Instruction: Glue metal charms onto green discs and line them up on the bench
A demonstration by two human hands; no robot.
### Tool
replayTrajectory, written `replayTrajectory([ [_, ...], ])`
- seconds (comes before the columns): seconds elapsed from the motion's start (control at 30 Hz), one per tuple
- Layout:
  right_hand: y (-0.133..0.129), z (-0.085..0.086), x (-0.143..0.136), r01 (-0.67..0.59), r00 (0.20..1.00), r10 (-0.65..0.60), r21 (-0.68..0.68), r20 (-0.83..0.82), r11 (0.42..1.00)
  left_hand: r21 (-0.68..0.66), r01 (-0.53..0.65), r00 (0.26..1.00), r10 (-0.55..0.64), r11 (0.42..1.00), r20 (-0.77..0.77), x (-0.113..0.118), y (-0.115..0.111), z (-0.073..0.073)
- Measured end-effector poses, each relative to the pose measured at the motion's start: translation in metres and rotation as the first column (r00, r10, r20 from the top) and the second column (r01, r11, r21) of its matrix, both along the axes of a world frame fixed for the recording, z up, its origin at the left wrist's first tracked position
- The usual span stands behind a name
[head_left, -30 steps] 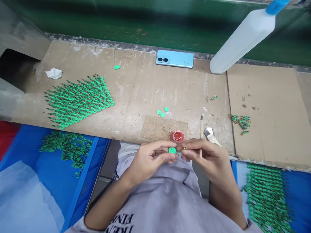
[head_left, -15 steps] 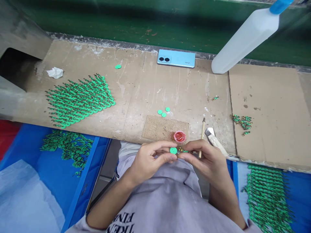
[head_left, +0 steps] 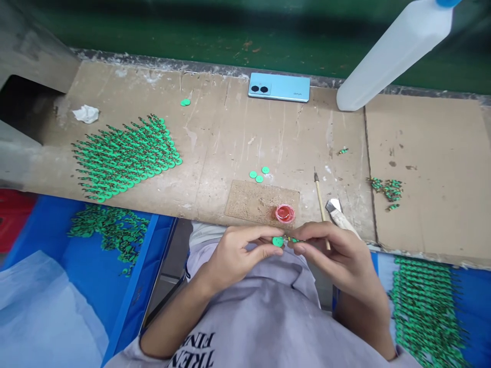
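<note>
My left hand (head_left: 240,255) pinches a round green disc (head_left: 278,241) with small holes, like a button, between thumb and fingertips. Facing it, my right hand (head_left: 339,255) grips a small green piece (head_left: 295,239) with yellowish tips, its end at the disc's edge; whether the two touch I cannot tell. A thin wooden-handled brush (head_left: 320,199) is also tucked in my right hand, tip pointing away from me. Just beyond my fingers stands a little cup of red liquid (head_left: 285,213) on a small brown board (head_left: 245,202). Several loose green discs (head_left: 260,179) lie behind it.
Rows of assembled green pieces (head_left: 128,158) cover the left of the bench. A phone (head_left: 279,87) and a white bottle (head_left: 395,56) stand at the back. A utility knife (head_left: 341,217) and small green pieces (head_left: 392,190) are at right. Blue trays (head_left: 132,296) flank me.
Both hands have shifted slightly right, with the disc and the small piece now closer together. The brush has tilted, its tip swinging left.
</note>
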State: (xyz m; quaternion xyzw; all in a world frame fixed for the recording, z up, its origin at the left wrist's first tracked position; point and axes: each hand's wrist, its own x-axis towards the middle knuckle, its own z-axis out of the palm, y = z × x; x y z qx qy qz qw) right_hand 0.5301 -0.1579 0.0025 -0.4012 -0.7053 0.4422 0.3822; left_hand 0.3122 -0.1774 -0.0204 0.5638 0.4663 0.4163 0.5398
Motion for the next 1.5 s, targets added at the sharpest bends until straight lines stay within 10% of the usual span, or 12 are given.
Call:
replayTrajectory([
  [0.6, 0.006, -0.003, -0.001, -0.189, 0.977, 0.193, 0.055, -0.087, 0.980, -0.116, 0.163, 0.980, -0.147, 0.980, 0.132, -0.003, 0.002, 0.004],
  [1.03, 0.009, -0.001, -0.002, -0.254, 0.953, 0.243, -0.039, -0.179, 0.967, 0.361, 0.119, 0.978, -0.173, 0.925, 0.121, 0.001, 0.003, -0.015],
  [1.5, 0.008, -0.002, -0.008, -0.283, 0.925, 0.236, -0.124, -0.298, 0.951, 0.413, 0.016, 0.959, -0.131, 0.911, 0.252, 0.007, -0.001, -0.010],
])
